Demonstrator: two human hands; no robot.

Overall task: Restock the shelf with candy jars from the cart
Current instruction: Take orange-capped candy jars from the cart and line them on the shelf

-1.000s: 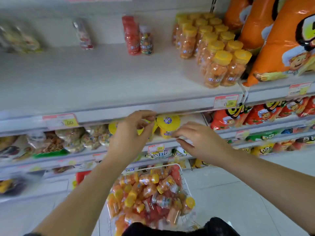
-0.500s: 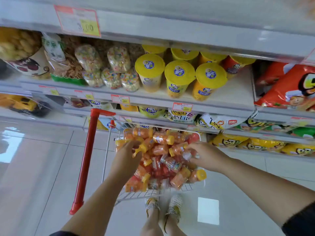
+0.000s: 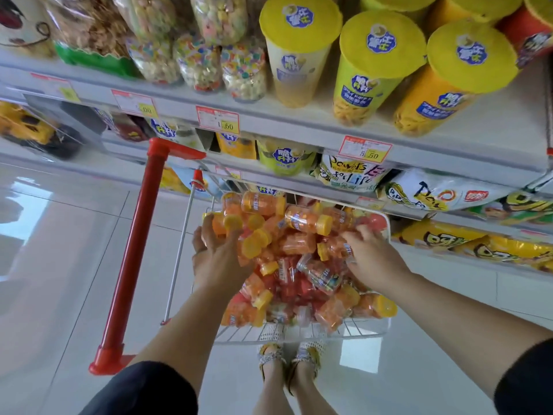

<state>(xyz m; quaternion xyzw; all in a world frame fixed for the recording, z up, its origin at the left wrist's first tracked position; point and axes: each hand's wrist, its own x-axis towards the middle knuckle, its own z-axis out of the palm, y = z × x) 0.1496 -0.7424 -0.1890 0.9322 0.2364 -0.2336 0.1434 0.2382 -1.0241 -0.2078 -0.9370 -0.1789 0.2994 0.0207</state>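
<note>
Step in hand: pick-up. The candy jars (image 3: 299,259) lie heaped in the cart (image 3: 344,333), lower centre of the frame. The left hand (image 3: 218,262) curls round a yellow-capped jar (image 3: 230,224). The right hand (image 3: 374,259) lies fingers-down on the heap, grip not discernible. Next move: secure the jars and lift clear without dislodging neighbours. One second earlier both hands were at a shelf edge.

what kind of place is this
Most likely a small grocery or snack shop aisle: white shelves with red-and-yellow price tags, yellow-lidded snack tubs in rows, and a red-handled wire cart heaped with orange candy jars.
</note>
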